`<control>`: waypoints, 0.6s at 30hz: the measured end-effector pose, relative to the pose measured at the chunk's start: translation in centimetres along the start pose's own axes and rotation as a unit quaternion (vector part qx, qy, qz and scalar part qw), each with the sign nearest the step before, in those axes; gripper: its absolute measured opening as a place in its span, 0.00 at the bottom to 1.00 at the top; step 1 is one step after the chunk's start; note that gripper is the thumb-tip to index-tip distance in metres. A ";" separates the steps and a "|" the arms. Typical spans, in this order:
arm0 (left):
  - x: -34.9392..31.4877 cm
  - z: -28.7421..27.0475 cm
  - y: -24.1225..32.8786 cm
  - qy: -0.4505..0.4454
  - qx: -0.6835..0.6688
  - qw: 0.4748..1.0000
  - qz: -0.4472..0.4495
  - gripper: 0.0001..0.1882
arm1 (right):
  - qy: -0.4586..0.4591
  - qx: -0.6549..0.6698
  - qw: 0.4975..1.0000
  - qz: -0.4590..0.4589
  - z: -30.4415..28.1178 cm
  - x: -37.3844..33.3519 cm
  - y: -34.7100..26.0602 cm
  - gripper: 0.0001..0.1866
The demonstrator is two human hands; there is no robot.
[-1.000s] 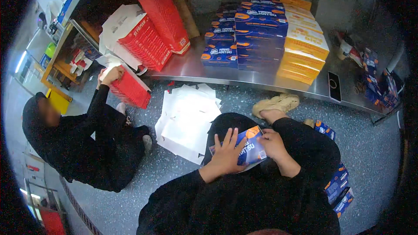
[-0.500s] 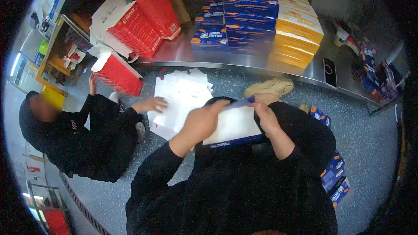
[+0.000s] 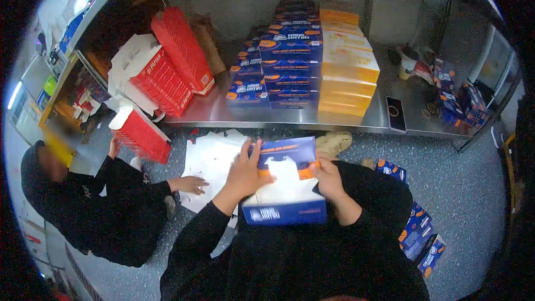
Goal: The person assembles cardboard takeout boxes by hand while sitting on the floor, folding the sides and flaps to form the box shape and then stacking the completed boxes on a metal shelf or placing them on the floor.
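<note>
On my lap rests a blue cardboard box (image 3: 284,214) with white inner faces, its front wall toward me. The lid flap (image 3: 295,150) stands up at the far side, blue with orange corner tabs. My left hand (image 3: 243,175) grips the left end of the flap, thumb on the near face and fingers behind. At the right end, my right hand (image 3: 329,181) pinches the flap by its orange tab. Part of the box's right side is hidden by that hand. Folded blue-and-orange boxes (image 3: 290,58) are stacked on the metal shelf ahead.
Yellow boxes (image 3: 345,72), red cartons (image 3: 181,50) and a phone (image 3: 396,114) sit on the metal shelf (image 3: 273,120). A co-worker at left holds a red carton stack (image 3: 141,136), one hand on white sheets (image 3: 206,161). Flat blue boxes (image 3: 415,228) lie on the floor at right.
The box's flap has come up and shows its blue-and-orange face, with my hands at its ends. My view has tilted up. The co-worker's hand now rests on the white sheets.
</note>
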State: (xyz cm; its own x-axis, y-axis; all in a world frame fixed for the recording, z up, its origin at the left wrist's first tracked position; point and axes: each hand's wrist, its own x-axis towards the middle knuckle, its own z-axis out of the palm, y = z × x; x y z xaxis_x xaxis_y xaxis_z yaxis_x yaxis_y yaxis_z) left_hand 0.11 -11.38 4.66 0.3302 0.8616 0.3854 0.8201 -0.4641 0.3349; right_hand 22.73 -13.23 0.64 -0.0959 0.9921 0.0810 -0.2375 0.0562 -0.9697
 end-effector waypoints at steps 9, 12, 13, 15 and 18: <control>-0.3 1.1 -1.1 -0.029 -0.394 0.885 -0.246 0.61 | 0.088 -0.156 0.981 -0.069 1.2 0.3 1.4 0.19; -0.5 0.5 -0.7 0.031 -0.435 0.865 -0.247 0.59 | 0.154 -0.339 0.918 -0.137 1.8 1.5 0.0 0.29; -0.6 0.2 -0.6 0.055 -0.438 0.861 -0.254 0.59 | 0.164 -0.398 0.886 -0.170 2.1 1.9 -0.8 0.33; -0.5 -0.6 -0.7 0.049 -0.447 0.861 -0.240 0.56 | 0.081 -0.362 0.923 -0.103 2.3 2.5 -2.3 0.41; -0.4 -1.4 -2.0 -0.012 -0.519 0.833 -0.191 0.47 | 0.011 -0.346 0.937 -0.036 2.6 2.9 -5.1 0.43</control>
State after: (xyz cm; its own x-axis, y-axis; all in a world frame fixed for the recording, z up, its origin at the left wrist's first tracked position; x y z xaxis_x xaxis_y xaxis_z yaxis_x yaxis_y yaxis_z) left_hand -2.32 -11.08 5.00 0.1575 0.9852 0.0674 0.0251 -0.0722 0.9971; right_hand 21.12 -10.89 6.39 -0.0814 0.9847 0.1542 0.4425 0.1743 -0.8797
